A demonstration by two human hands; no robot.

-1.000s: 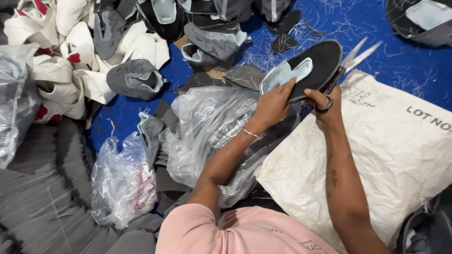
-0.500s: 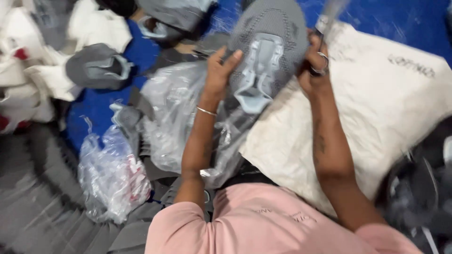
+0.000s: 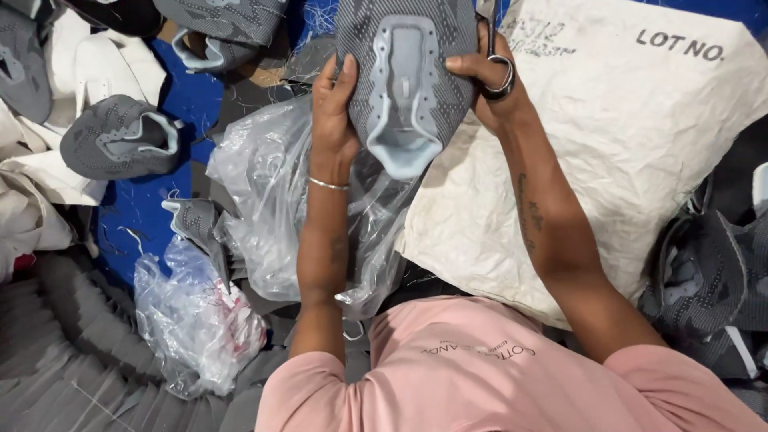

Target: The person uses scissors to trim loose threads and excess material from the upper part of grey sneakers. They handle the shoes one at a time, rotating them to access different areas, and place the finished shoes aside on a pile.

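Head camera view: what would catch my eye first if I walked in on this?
Most striking is the grey knitted shoe upper with pale blue lining, held flat at top centre between the left hand and the right hand, which also has scissors looped on its fingers. Below it lie crumpled clear plastic bags, a big white sack fills the right, and more grey uppers lie on the blue floor at left.

One head-worn camera looks steeply down — close over the person's raised arms and lap.
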